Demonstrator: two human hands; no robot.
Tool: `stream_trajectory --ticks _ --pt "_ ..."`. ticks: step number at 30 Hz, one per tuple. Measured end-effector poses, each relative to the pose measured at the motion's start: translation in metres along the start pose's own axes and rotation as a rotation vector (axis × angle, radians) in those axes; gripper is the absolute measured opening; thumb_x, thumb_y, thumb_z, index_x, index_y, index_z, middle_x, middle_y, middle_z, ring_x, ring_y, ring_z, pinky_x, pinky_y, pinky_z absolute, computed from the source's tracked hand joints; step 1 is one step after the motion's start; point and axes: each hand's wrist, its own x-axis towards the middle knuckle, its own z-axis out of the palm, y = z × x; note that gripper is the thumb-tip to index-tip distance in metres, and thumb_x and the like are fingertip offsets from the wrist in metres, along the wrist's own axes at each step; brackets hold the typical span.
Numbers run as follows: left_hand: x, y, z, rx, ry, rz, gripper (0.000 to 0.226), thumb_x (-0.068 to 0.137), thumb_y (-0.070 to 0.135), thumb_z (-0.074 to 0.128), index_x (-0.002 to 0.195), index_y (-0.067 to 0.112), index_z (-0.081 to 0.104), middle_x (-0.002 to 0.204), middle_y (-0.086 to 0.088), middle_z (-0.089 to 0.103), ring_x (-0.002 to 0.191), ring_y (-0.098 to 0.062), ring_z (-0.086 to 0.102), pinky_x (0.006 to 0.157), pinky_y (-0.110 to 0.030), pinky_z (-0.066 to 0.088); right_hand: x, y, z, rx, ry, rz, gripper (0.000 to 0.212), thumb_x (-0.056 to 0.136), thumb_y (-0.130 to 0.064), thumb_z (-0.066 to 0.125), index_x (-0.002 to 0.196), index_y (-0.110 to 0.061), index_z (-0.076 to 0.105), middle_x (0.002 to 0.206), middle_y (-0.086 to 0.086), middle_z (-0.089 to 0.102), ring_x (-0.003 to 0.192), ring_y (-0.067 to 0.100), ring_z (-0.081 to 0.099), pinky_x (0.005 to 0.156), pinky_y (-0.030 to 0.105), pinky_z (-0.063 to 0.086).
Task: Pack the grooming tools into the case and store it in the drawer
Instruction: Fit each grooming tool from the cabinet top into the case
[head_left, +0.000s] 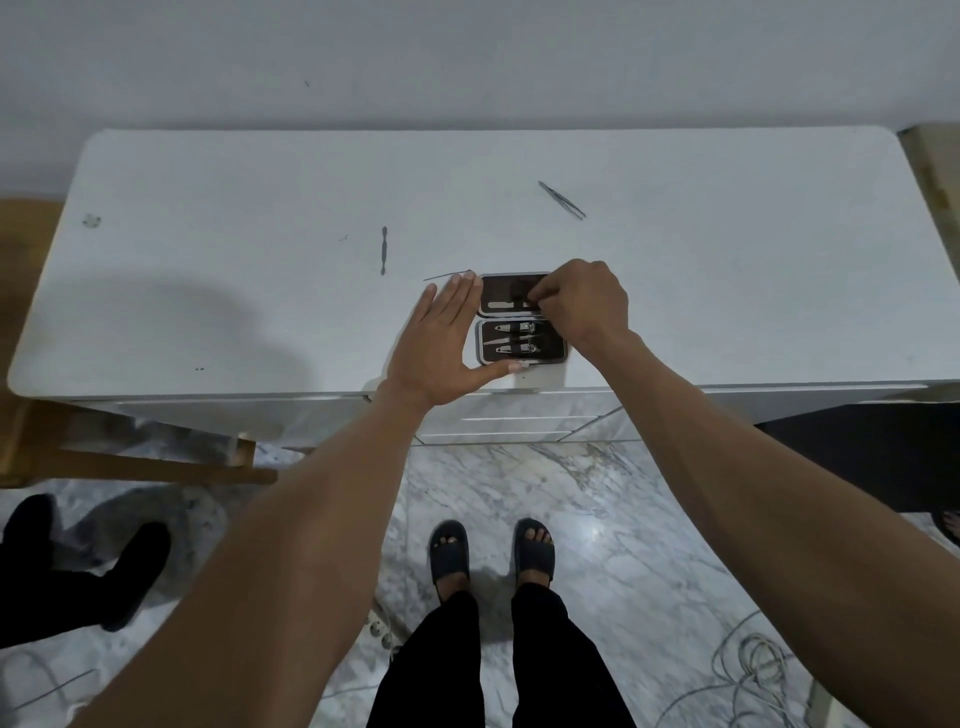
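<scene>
Open case between your hands on the white cabinet, tools partly packed.

Your case (521, 318) lies open near the front edge of the cabinet top (260, 208), both halves flat. Your left hand (447, 343) rests beside its left side, fingers straight, thumb stretched along the front edge of the near half. Your right hand (582, 304) is over the far half, fingers curled, pinching a small tool there; which tool cannot be told. Two nail clippers (514, 338) sit in the near half. Three tools lie loose: tweezers (562, 200) well behind your right hand, a double-ended pusher (384, 250) and a thin pick (445, 275) just beyond your left fingertips.
</scene>
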Motion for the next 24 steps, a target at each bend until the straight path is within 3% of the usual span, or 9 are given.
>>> stream_trajectory --ticks 11,15,21,24 --pt "0.001 -0.002 0.002 0.009 0.026 0.008 0.117 0.086 0.090 0.038 0.163 0.004 0.024 0.172 -0.009 0.022 0.161 -0.019 0.014 0.132 -0.045 0.011 0.048 0.011 -0.015 0.247 0.233 0.171 0.023 0.086 -0.028 0.067 0.108 -0.024 0.074 0.100 -0.006 0.075 0.100 0.018 0.066 0.083 0.030 0.053" --pt "0.001 -0.003 0.004 -0.010 0.052 0.014 0.117 0.085 0.088 0.043 0.163 0.003 0.025 0.172 -0.009 0.023 0.161 -0.019 0.015 0.132 -0.046 0.012 0.069 0.017 -0.012 0.226 0.282 0.157 0.023 0.086 -0.027 0.065 0.108 -0.024 0.073 0.096 -0.005 0.074 0.100 0.022 0.064 0.080 0.035 0.054" --pt "0.002 -0.004 0.003 -0.011 0.036 0.011 0.119 0.085 0.087 0.049 0.164 0.003 0.023 0.173 -0.008 0.020 0.162 -0.019 0.012 0.131 -0.049 0.015 0.097 0.023 -0.004 0.191 0.310 0.144 0.026 0.087 -0.028 0.064 0.113 -0.023 0.069 0.106 0.002 0.069 0.103 0.025 0.060 0.079 0.038 0.054" --pt "0.002 -0.002 0.002 -0.021 0.021 0.002 0.120 0.084 0.088 0.049 0.164 0.004 0.021 0.173 -0.007 0.018 0.162 -0.018 0.009 0.131 -0.048 0.015 0.106 0.021 0.001 0.153 0.305 0.153 0.023 0.086 -0.031 0.063 0.107 -0.024 0.070 0.101 0.004 0.068 0.100 0.028 0.060 0.073 0.039 0.055"
